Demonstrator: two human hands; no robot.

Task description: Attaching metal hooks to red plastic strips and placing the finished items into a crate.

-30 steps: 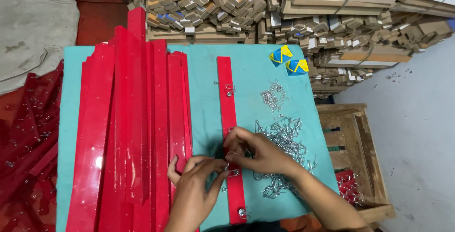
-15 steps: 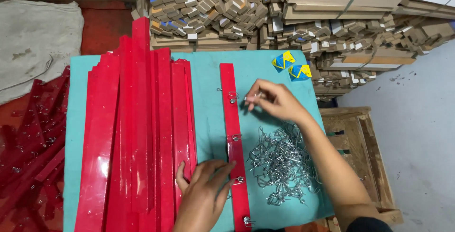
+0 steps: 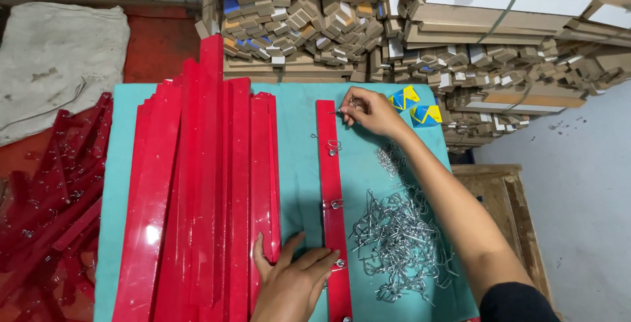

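The red strip point(image 3: 332, 204) lies alone on the teal table point(image 3: 296, 164). Three hooks sit in it already — the top one is left, I think. The right hand point(image 3: 365, 112) pinches a hook point(image 3: 346, 106) by the strip's top. The left hand point(image 3: 292, 282) lies flat — pressing its bottom.

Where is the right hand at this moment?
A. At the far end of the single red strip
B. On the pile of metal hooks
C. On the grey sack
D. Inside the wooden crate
A: the right hand pinches a small metal piece at the far end of the single red strip, away from the hook pile, while the left hand presses the strip's near end.
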